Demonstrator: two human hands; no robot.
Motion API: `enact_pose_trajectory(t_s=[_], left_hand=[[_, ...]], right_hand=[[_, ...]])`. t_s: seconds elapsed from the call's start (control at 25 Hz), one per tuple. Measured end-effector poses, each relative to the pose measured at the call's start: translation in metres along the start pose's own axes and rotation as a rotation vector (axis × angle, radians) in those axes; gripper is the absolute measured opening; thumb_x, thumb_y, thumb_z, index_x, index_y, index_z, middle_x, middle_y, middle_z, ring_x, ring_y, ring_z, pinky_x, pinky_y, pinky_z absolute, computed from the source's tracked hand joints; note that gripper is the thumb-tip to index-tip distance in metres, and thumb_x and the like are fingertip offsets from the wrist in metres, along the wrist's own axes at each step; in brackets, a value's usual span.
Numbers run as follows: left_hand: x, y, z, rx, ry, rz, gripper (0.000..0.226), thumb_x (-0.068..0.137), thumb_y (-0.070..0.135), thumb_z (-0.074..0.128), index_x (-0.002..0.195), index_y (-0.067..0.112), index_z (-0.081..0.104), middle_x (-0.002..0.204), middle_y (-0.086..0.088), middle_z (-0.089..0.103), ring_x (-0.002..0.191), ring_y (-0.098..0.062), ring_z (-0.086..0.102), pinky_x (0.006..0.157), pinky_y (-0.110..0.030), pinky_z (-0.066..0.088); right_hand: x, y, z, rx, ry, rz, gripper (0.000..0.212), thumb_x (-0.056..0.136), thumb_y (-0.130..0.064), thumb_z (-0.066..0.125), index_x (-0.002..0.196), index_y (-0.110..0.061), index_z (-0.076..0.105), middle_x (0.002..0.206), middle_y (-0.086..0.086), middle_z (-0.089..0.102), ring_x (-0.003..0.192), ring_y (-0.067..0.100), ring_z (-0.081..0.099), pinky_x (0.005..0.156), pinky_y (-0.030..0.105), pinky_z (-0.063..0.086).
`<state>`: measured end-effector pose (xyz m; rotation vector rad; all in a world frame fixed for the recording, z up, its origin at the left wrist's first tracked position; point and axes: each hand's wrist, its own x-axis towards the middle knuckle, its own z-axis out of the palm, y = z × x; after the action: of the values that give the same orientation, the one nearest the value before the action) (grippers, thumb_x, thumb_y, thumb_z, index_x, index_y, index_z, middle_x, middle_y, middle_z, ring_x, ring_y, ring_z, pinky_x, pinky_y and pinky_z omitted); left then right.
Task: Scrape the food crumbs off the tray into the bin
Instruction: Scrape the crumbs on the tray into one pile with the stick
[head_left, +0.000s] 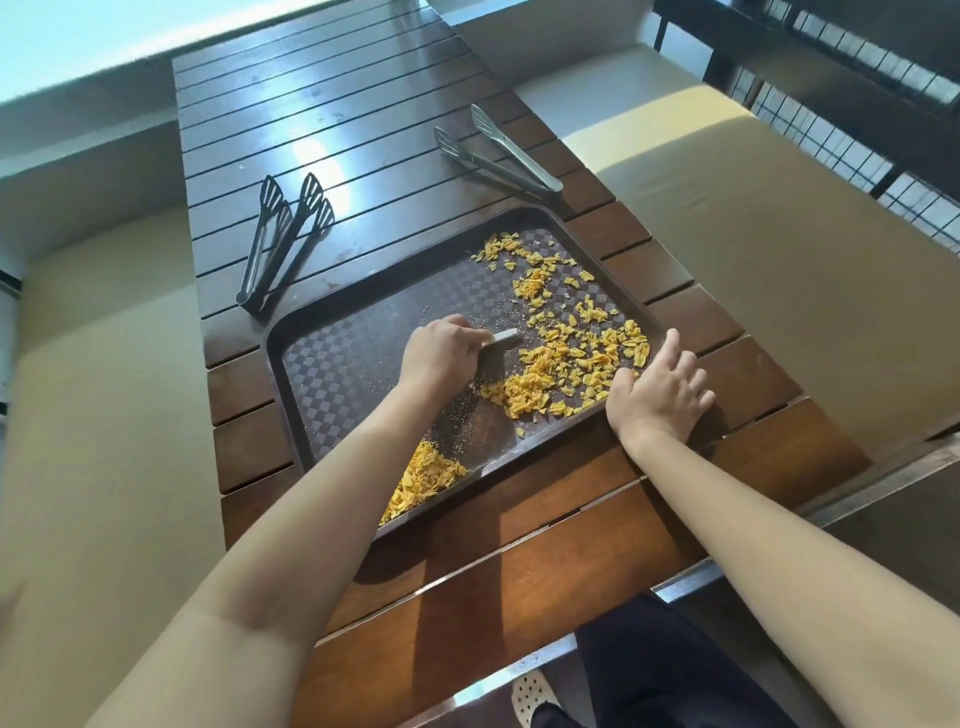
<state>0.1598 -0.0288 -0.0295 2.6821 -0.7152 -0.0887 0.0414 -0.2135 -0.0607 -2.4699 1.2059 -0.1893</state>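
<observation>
A dark brown checkered tray (332, 364) lies on the wooden slatted table. Yellow-orange food crumbs (566, 353) are scattered over its right half, and a smaller pile of crumbs (426, 480) sits by the near rim under my left forearm. My left hand (441, 353) is closed around a flat metal scraper (501, 338), whose blade rests on the tray just left of the crumbs. My right hand (660, 387) lies flat with fingers spread on the tray's right near corner, touching the rim. No bin is in view.
Two black tongs (283, 239) lie on the table (519, 545) beyond the tray's far left corner. Metal tongs (498, 150) lie at the far right edge. Beige cushioned benches (753, 249) flank both sides of the table. A dark railing (857, 93) stands at the upper right.
</observation>
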Motion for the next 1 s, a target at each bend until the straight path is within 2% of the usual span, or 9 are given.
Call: enact_pose_trajectory(t_s=[0.16,0.28,0.36,0.44,0.52,0.64,0.88,1.0], left_hand=[[-0.011,0.007,0.003,0.027,-0.166,0.263,0.022,0.090,0.023,0.056,0.107,0.029,0.069,0.107,0.005,0.068,0.092,-0.016,0.060,0.085,-0.038,0.050],[-0.033,-0.008,-0.007,0.104,-0.244,0.393,0.026,0.088,0.019,0.059,0.107,0.033,0.068,0.110,0.008,0.066,0.098,-0.015,0.054,0.083,-0.028,0.037],[-0.044,-0.021,-0.016,0.147,-0.265,0.469,0.027,0.086,0.015,0.061,0.106,0.031,0.069,0.109,0.008,0.067,0.097,-0.018,0.055,0.078,-0.029,0.034],[-0.045,-0.027,-0.019,0.155,-0.208,0.454,0.026,0.086,0.017,0.063,0.106,0.031,0.069,0.106,0.006,0.068,0.095,-0.018,0.056,0.077,-0.029,0.035],[-0.035,-0.017,-0.016,0.140,-0.131,0.366,0.024,0.089,0.022,0.060,0.108,0.033,0.067,0.107,0.006,0.067,0.096,-0.017,0.056,0.080,-0.030,0.038],[-0.021,0.009,-0.002,0.164,-0.148,0.329,0.026,0.092,0.023,0.054,0.113,0.036,0.064,0.114,0.010,0.064,0.101,-0.014,0.052,0.084,-0.031,0.037],[-0.034,0.001,-0.004,0.238,-0.250,0.461,0.032,0.093,0.017,0.051,0.116,0.035,0.063,0.121,0.012,0.061,0.100,-0.016,0.048,0.079,-0.029,0.029],[-0.053,-0.028,-0.022,0.229,-0.236,0.528,0.029,0.083,0.014,0.064,0.105,0.033,0.069,0.109,0.009,0.068,0.087,-0.018,0.053,0.072,-0.030,0.031]], right_hand=[[-0.001,0.000,-0.001,-0.002,0.004,-0.005,0.067,0.090,-0.030,0.046,0.149,-0.011,0.020,0.145,0.016,0.035,0.128,0.034,0.035,0.105,0.045,0.026],[-0.001,0.000,-0.001,0.002,0.002,-0.007,0.067,0.091,-0.030,0.046,0.149,-0.012,0.019,0.145,0.016,0.034,0.129,0.034,0.035,0.105,0.045,0.026],[-0.002,0.000,-0.001,0.000,0.002,-0.006,0.067,0.091,-0.031,0.046,0.149,-0.012,0.019,0.146,0.016,0.034,0.129,0.034,0.034,0.106,0.045,0.025],[-0.001,0.000,-0.001,-0.002,0.005,-0.005,0.067,0.091,-0.031,0.046,0.149,-0.012,0.019,0.146,0.016,0.034,0.129,0.033,0.034,0.106,0.045,0.026],[0.000,0.000,-0.001,-0.002,0.000,-0.006,0.067,0.091,-0.031,0.045,0.149,-0.012,0.019,0.146,0.016,0.034,0.130,0.033,0.034,0.106,0.045,0.025],[0.000,0.001,-0.001,0.001,0.003,-0.005,0.067,0.090,-0.031,0.046,0.149,-0.012,0.019,0.146,0.015,0.034,0.130,0.033,0.034,0.106,0.045,0.025],[0.000,0.001,0.000,-0.004,0.007,-0.004,0.067,0.091,-0.032,0.045,0.149,-0.013,0.019,0.146,0.015,0.034,0.130,0.033,0.034,0.106,0.045,0.025],[-0.001,0.001,0.001,-0.010,0.013,-0.001,0.066,0.091,-0.031,0.045,0.149,-0.013,0.019,0.146,0.015,0.034,0.130,0.033,0.034,0.107,0.045,0.025]])
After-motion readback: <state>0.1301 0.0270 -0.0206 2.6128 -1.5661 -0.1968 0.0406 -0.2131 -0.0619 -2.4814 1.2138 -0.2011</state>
